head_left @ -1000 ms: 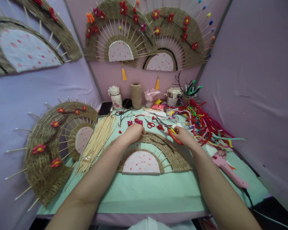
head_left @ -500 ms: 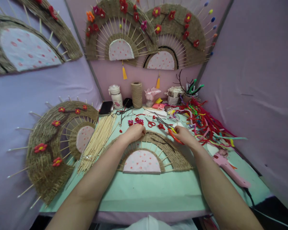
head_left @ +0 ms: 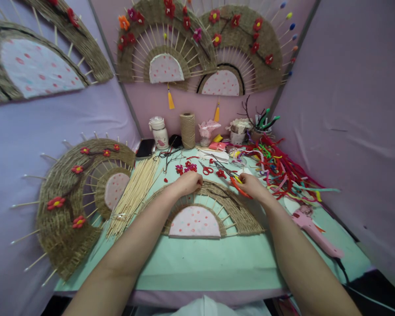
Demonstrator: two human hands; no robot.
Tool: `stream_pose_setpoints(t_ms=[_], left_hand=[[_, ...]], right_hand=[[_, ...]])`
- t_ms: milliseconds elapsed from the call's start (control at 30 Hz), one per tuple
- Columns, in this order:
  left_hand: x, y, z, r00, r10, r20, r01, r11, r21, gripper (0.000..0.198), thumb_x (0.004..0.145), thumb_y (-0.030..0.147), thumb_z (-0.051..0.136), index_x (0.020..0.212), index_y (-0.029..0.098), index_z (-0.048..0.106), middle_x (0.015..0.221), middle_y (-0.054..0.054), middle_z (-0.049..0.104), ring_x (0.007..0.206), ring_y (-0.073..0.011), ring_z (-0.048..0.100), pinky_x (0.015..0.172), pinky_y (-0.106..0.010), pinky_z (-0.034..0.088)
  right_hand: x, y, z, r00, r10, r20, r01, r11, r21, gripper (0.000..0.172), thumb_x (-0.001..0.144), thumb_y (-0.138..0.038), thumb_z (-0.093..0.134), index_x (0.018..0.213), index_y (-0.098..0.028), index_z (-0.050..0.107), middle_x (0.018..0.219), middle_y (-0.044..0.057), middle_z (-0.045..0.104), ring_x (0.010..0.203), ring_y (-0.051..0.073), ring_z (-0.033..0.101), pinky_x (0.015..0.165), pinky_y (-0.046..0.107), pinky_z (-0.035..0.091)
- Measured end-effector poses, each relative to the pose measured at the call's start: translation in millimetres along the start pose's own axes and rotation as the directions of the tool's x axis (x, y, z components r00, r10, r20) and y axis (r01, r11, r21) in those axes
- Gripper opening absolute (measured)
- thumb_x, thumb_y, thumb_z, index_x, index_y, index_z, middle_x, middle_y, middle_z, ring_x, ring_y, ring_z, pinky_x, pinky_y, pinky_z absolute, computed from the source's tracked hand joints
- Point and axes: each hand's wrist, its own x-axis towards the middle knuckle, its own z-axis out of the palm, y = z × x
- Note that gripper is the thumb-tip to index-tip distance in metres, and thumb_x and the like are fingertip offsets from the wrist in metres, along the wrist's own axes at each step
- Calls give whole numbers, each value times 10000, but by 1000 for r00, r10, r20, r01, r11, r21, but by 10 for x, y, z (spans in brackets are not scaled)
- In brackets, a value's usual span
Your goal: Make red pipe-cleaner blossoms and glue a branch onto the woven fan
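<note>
On the table lies a half-round woven twine fan (head_left: 246, 215) with a dotted white centre panel. My left hand (head_left: 189, 183) is at its top edge, fingers pinched at the end of a dark twig (head_left: 219, 192) that runs across the weave; the fingertips are partly hidden. My right hand (head_left: 253, 186) grips scissors (head_left: 237, 186) with orange-red and yellow handles, the blades pointing away and to the left, above the fan's right side. Just beyond the fan are red-handled scissors (head_left: 206, 169), a red flower (head_left: 221, 174) and a cluster of red and purple flowers (head_left: 186, 167).
Thin sticks (head_left: 134, 188) lie left of the fan, beside a finished flowered fan (head_left: 66, 210). At the right are tangled pipe cleaners (head_left: 279, 162) and a pink glue gun (head_left: 317, 232) with a cord. A twine spool (head_left: 187, 131) and white bottle (head_left: 159, 133) stand behind.
My left hand has shifted slightly to the right along the fan's top edge, and the twig has moved slightly. My right hand stays in place with the scissors.
</note>
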Motion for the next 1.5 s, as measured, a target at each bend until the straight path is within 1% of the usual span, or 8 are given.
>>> stream_pose_setpoints(t_ms=[233, 600, 700, 833, 900, 1033, 1267, 1500], left_hand=[[46, 1, 91, 1000, 21, 0, -21, 1000, -10, 194, 757, 119, 593, 844, 192, 750, 854, -51, 751, 833, -194, 670, 755, -265, 472], [31, 49, 53, 1000, 18, 1, -18, 1000, -20, 167, 775, 141, 592, 824, 176, 748, 829, -63, 747, 795, -188, 663, 728, -259, 467], [-11, -20, -80, 1000, 4, -29, -5, 999, -51, 176, 805, 165, 578, 847, 169, 749, 859, -70, 750, 796, -188, 662, 719, -261, 466], [-132, -177, -383, 990, -53, -127, 41, 994, -99, 162, 828, 172, 591, 860, 185, 750, 911, -50, 755, 850, -178, 668, 769, -254, 461], [-196, -239, -512, 984, -101, -145, 87, 992, -96, 142, 824, 183, 613, 847, 188, 752, 869, -36, 755, 813, -168, 665, 747, -245, 461], [-258, -281, -609, 989, -102, -102, 97, 994, -53, 144, 821, 190, 618, 854, 196, 759, 852, -25, 756, 788, -161, 658, 733, -243, 453], [-224, -224, -520, 993, -100, 59, 101, 995, -8, 171, 790, 171, 600, 843, 200, 760, 856, -25, 753, 767, -164, 650, 672, -235, 429], [-214, -176, -470, 987, -97, 131, 93, 995, 35, 185, 791, 224, 591, 874, 195, 754, 886, -45, 748, 789, -181, 643, 660, -241, 427]], right_hand=[[-2, -1, 0, 1000, 0, 2, 0, 1000, 2, 436, 725, -640, 577, 682, -223, 456, 642, 3, 545, 595, 153, 465, 531, 264, 305], [-17, -25, -16, 1000, 0, 1, 0, 1000, -6, 449, 717, -652, 575, 675, -216, 475, 629, 5, 544, 581, 146, 451, 519, 262, 287], [-20, -8, -9, 1000, 0, -19, 0, 1000, -1, 443, 718, -644, 584, 685, -215, 478, 638, 5, 553, 584, 144, 451, 520, 259, 291], [-33, 5, -9, 999, 1, -34, -1, 1000, -8, 440, 750, -648, 552, 692, -221, 470, 638, 7, 551, 593, 152, 470, 526, 262, 297], [-40, -1, -19, 999, 6, -32, -7, 1000, -20, 437, 754, -646, 549, 691, -222, 467, 637, 9, 550, 595, 156, 474, 525, 265, 297], [-51, -17, -44, 1000, 25, -10, -25, 999, -36, 435, 758, -643, 546, 691, -221, 467, 645, 15, 556, 599, 162, 488, 527, 265, 304], [-34, 19, -63, 998, 52, -40, -56, 993, -107, 452, 785, -650, 521, 745, -200, 544, 680, 60, 604, 620, 186, 521, 532, 275, 299], [-66, 14, -150, 983, 140, -116, -168, 943, -287, 461, 863, -578, 484, 952, -145, 616, 906, 167, 693, 825, 270, 635, 583, 295, 319]])
